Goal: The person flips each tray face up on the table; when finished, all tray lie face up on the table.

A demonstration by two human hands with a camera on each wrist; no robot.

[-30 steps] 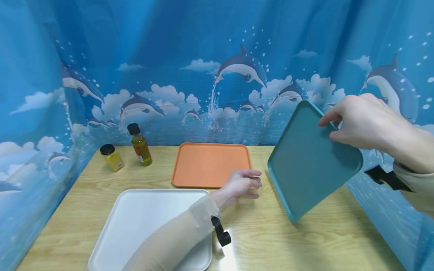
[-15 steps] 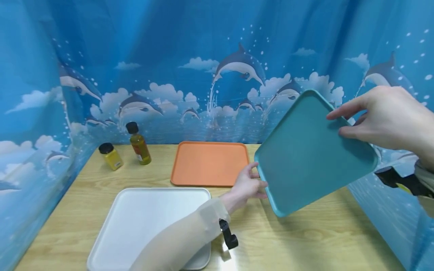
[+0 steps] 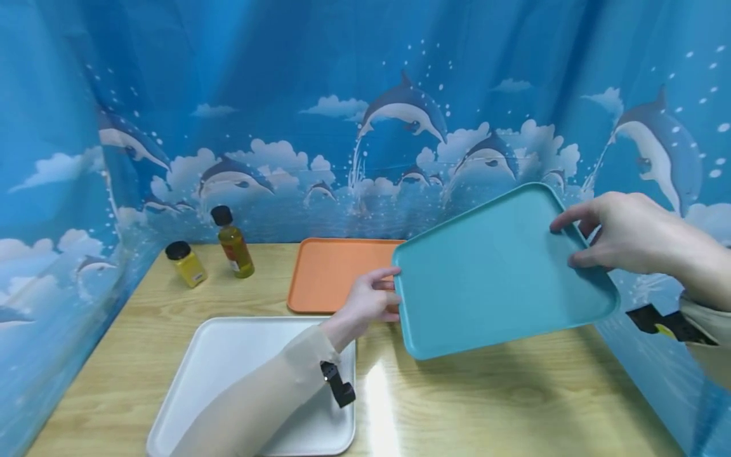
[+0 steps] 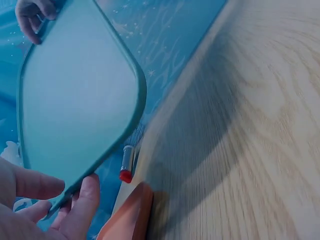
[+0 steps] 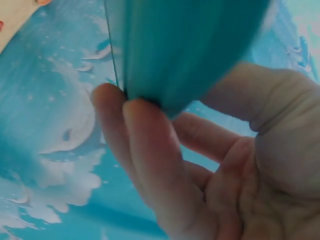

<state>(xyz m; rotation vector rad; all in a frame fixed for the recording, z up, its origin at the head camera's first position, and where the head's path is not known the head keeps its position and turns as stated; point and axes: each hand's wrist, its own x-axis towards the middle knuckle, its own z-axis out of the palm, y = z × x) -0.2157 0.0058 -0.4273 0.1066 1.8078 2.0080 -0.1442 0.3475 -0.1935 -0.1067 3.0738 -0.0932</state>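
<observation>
A teal rectangular tray (image 3: pixel 502 273) is held up above the table, tilted, its inner face toward the head camera. My right hand (image 3: pixel 634 235) pinches its upper right rim; in the right wrist view fingers (image 5: pixel 150 150) and thumb lie on either side of the tray's edge (image 5: pixel 180 55). My left hand (image 3: pixel 368 298) holds the left rim. The left wrist view shows that rim between the left thumb and fingers (image 4: pixel 85 200). Behind the left hand lies an orange tray (image 3: pixel 337 266), partly covered by the teal one. A white tray (image 3: pixel 245 355) lies under the left forearm.
At the back left of the wooden table (image 3: pixel 114 374) stand a yellow jar (image 3: pixel 191 270) with a black lid and an oil bottle (image 3: pixel 236 251). A small silvery object with a red end (image 4: pixel 126 165) shows in the left wrist view. A dolphin-print curtain (image 3: pixel 274 82) surrounds the table.
My left hand first reached right, took the teal tray's left rim, then moved back left with it. The tray has turned from steeply tilted toward level and shifted left.
</observation>
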